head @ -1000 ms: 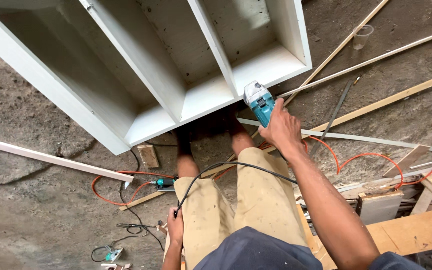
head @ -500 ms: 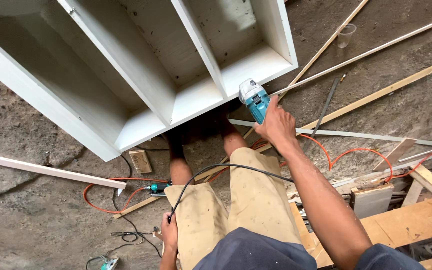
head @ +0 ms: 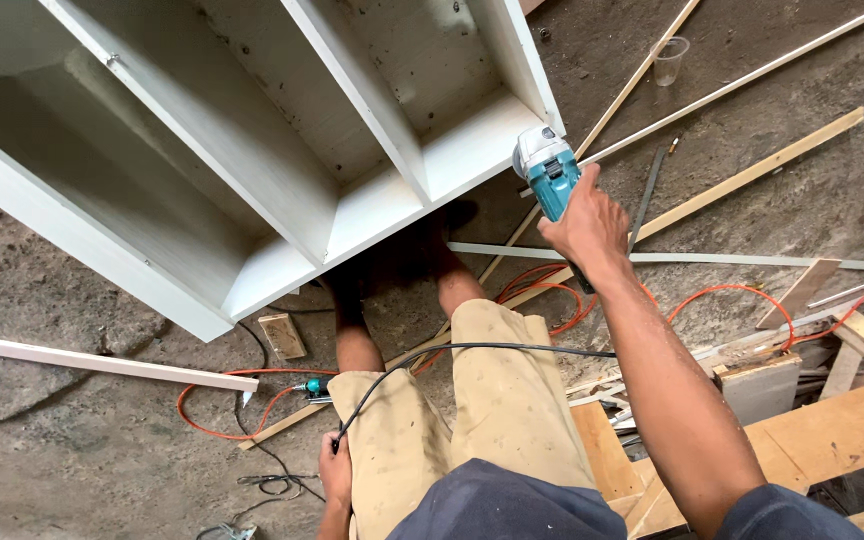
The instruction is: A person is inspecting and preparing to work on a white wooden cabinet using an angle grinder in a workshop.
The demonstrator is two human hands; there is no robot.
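Head view, looking down. A teal and grey power tool [head: 549,176] is held at the near right corner of a white cabinet carcass [head: 282,160], its grey head just beside, possibly touching, the carcass's outer edge (contact cannot be confirmed from this angle). The right hand [head: 584,228] is closed around the rear of the tool body, fingers wrapped fully, so the tool's long axis runs from the hand up and slightly left toward the cabinet corner; the tool lies directly ahead of this hand and well apart from the other. A black power cord [head: 472,350] leaves the tool's rear, crosses over the person's tan shorts [head: 452,420] and runs down to the left hand [head: 336,468], which is low at the near left beside the thigh and closed loosely on the cord. The right hand is thus the nearer to the cabinet, the left trailing behind. The carcass lies open side up, showing 3 compartments separated by 2 dividers. Around it on the rough concrete floor [head: 62,440]: an orange hose [head: 214,400], a small wooden block [head: 282,335], a long white strip [head: 92,362], several loose timber battens [head: 752,170], a clear plastic cup [head: 669,60] at the far right, and stacked boards [head: 832,430] at the near right.
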